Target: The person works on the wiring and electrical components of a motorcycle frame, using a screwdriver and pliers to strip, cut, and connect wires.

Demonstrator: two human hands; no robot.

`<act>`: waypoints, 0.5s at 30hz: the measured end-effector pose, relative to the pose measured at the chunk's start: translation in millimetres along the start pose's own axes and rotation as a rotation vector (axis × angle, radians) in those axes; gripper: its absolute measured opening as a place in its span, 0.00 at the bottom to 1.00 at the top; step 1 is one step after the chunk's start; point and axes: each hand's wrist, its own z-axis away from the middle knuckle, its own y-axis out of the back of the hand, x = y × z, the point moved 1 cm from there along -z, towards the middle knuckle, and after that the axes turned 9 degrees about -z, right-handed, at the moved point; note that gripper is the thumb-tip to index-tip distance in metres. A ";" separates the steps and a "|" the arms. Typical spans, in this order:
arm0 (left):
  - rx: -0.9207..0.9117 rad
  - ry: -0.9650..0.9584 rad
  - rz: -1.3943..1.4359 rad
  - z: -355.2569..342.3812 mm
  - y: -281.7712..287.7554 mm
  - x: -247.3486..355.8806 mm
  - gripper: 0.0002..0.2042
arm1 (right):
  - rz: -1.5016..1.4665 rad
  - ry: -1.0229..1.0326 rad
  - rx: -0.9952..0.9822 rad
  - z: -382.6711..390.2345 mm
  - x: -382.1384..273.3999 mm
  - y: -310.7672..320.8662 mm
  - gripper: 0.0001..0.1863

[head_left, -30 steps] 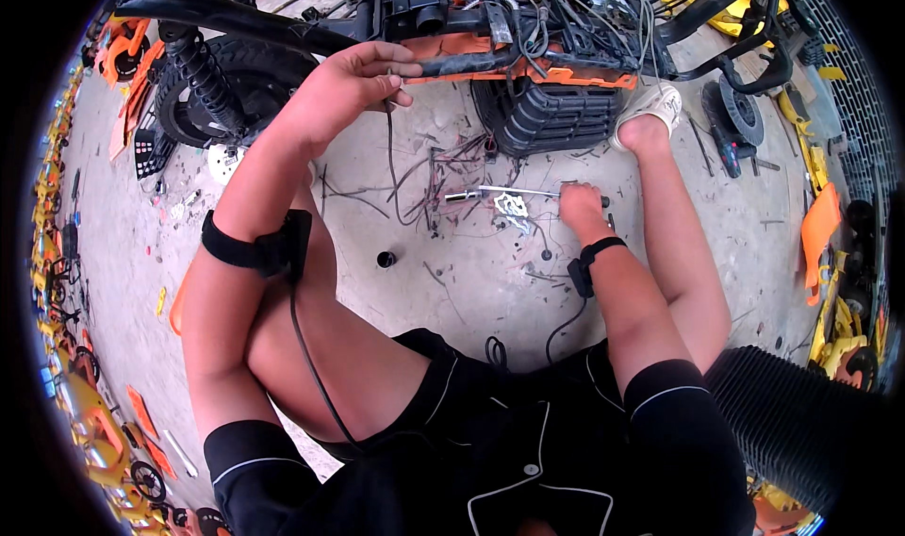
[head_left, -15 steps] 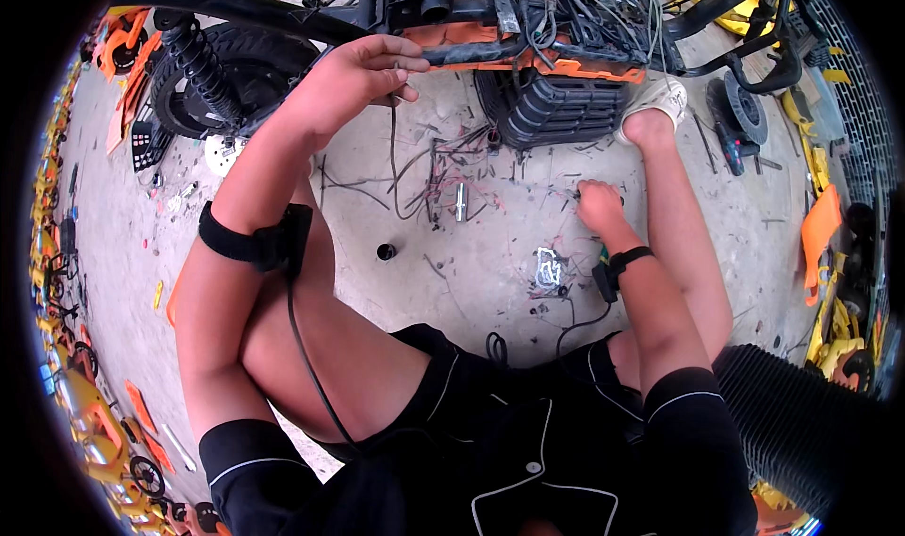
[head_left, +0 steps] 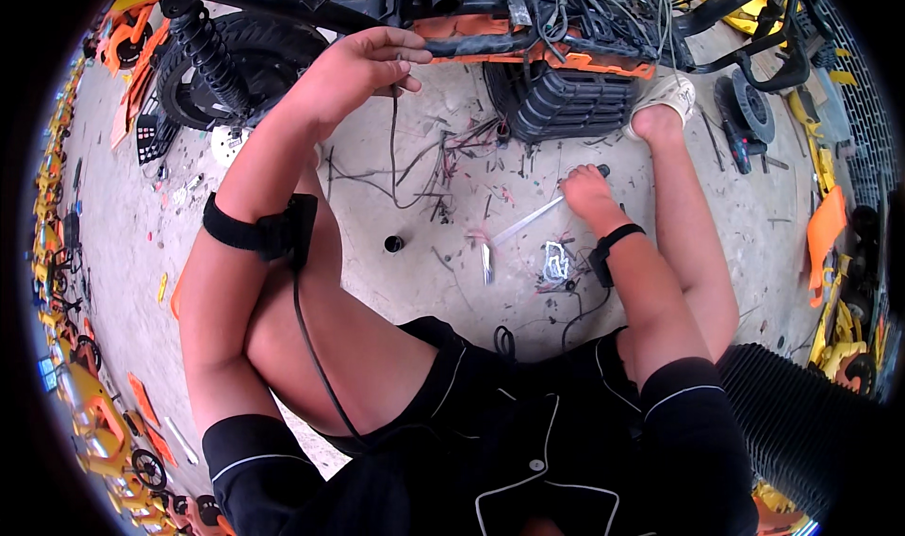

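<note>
My left hand is raised at the front bar of the vehicle frame. A thin black cable hangs from between its thumb and curled fingers and trails onto the floor. Low over the floor, my right hand is closed around a long, thin, pale tool with a dark end; blur hides its exact kind. The tool's tip points down and left, close to a shiny metal cylinder on the concrete. A small clear plastic packet lies nearer me.
Ahead is an orange-and-black vehicle chassis with exposed wires, a wheel to its left and a ribbed black part beneath. Wire scraps and a short black tube litter the floor. A cordless power tool lies at right.
My right hand has shifted slightly left and up, and the pale tool now shows in it. The metal cylinder has moved nearer me and to the right. My left hand stays at the frame.
</note>
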 end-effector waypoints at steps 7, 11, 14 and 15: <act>-0.012 0.001 0.007 -2.6 -0.9 -3.5 0.17 | -0.197 -0.048 0.049 24.6 16.2 1.0 0.12; -0.019 -0.013 0.012 -3.1 0.2 -2.7 0.17 | -0.421 -0.306 0.119 22.3 12.4 4.2 0.13; -0.019 -0.013 0.014 -2.8 0.6 -1.5 0.17 | -0.518 -0.393 0.169 17.2 4.8 3.7 0.14; -0.016 -0.012 0.007 -2.6 0.8 -1.0 0.17 | -0.531 -0.428 0.142 14.9 0.9 3.0 0.14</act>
